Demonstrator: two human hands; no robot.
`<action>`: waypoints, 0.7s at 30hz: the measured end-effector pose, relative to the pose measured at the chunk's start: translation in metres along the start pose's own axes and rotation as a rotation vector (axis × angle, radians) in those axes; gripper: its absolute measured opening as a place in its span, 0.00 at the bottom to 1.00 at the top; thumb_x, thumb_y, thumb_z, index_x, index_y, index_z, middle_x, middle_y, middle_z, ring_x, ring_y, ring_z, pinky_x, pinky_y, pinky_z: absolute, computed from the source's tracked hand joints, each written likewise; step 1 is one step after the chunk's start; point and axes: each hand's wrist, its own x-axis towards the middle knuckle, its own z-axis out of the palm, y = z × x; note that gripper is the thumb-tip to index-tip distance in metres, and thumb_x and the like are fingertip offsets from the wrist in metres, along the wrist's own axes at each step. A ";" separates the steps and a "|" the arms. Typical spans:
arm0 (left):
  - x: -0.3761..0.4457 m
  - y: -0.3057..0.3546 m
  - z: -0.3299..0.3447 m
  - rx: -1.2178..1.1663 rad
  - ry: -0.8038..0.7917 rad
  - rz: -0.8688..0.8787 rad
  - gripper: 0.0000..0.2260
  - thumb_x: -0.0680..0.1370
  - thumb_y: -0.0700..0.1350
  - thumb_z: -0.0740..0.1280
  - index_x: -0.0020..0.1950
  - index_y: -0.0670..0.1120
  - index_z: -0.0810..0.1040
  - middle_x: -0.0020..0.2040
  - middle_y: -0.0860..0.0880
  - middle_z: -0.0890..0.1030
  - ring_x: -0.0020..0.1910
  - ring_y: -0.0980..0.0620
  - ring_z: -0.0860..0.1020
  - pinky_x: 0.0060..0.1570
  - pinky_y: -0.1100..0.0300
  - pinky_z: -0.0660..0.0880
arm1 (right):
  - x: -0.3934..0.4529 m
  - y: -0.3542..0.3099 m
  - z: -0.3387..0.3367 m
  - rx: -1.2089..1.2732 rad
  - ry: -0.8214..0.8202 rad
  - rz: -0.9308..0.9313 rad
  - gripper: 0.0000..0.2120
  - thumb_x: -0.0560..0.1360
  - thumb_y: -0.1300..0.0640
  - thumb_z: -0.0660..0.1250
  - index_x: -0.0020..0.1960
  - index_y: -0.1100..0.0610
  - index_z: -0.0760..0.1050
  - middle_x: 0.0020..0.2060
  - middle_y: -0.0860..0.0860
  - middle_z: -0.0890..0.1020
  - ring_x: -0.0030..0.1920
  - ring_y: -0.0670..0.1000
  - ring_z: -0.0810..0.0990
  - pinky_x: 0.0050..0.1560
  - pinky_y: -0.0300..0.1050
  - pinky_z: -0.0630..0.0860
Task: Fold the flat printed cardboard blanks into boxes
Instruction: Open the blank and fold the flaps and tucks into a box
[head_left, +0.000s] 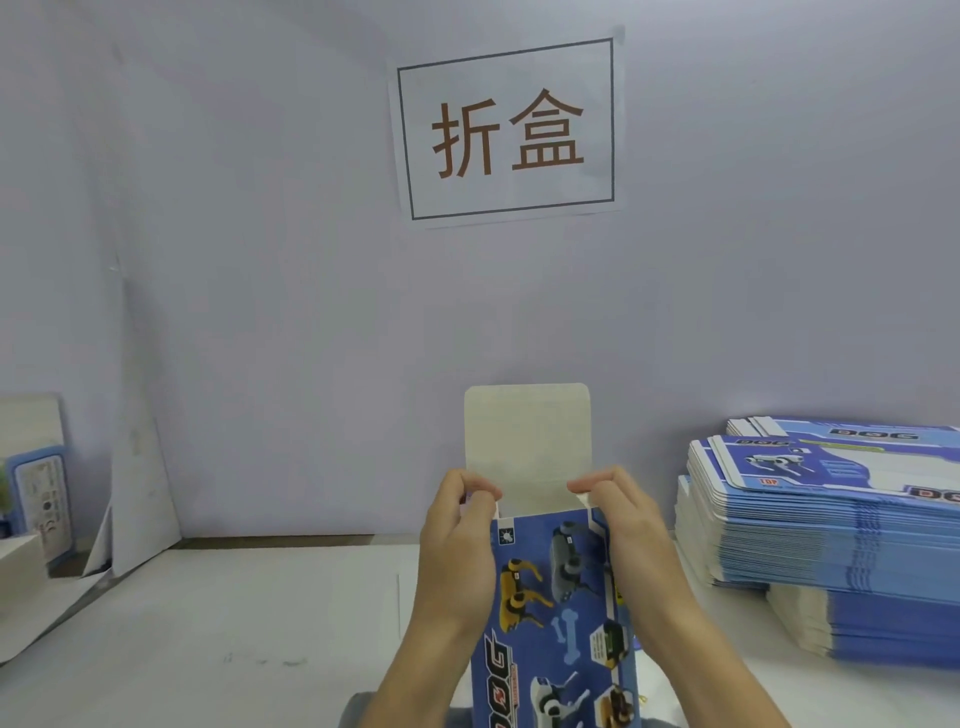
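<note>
I hold a blue printed box (558, 592) upright in front of me, robot dogs printed on its face. Its plain top flap (527, 441) stands straight up, unprinted side toward me. My left hand (457, 545) grips the box's left edge near the top, fingers curled over the small left side flap. My right hand (631, 540) grips the right edge the same way, thumb and fingers pinching the right side flap. The box's lower end runs out of the frame.
A tall stack of flat blue blanks (831, 530) lies on the white table (234, 623) at the right, close to my right arm. A finished box (39, 499) leans at the far left by white boards. A paper sign (509, 130) hangs on the wall.
</note>
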 end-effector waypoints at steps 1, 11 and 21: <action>0.001 0.001 0.002 -0.048 0.015 -0.018 0.13 0.83 0.40 0.58 0.47 0.59 0.73 0.48 0.40 0.78 0.45 0.37 0.82 0.36 0.57 0.77 | 0.000 -0.003 0.002 0.049 0.011 0.038 0.05 0.78 0.54 0.63 0.47 0.46 0.76 0.39 0.60 0.80 0.39 0.53 0.83 0.38 0.44 0.78; -0.002 -0.003 -0.002 -0.312 0.097 0.039 0.10 0.83 0.47 0.60 0.46 0.50 0.78 0.42 0.41 0.81 0.35 0.46 0.83 0.30 0.57 0.79 | -0.009 -0.007 0.000 0.324 -0.127 0.020 0.11 0.75 0.48 0.64 0.52 0.53 0.77 0.49 0.61 0.83 0.54 0.65 0.82 0.59 0.63 0.76; -0.005 -0.016 -0.012 -0.161 -0.019 0.048 0.16 0.74 0.53 0.66 0.57 0.47 0.74 0.52 0.42 0.83 0.49 0.42 0.85 0.33 0.57 0.82 | -0.009 -0.002 0.000 0.231 -0.189 0.041 0.19 0.70 0.44 0.68 0.56 0.53 0.72 0.50 0.58 0.85 0.49 0.60 0.86 0.43 0.51 0.82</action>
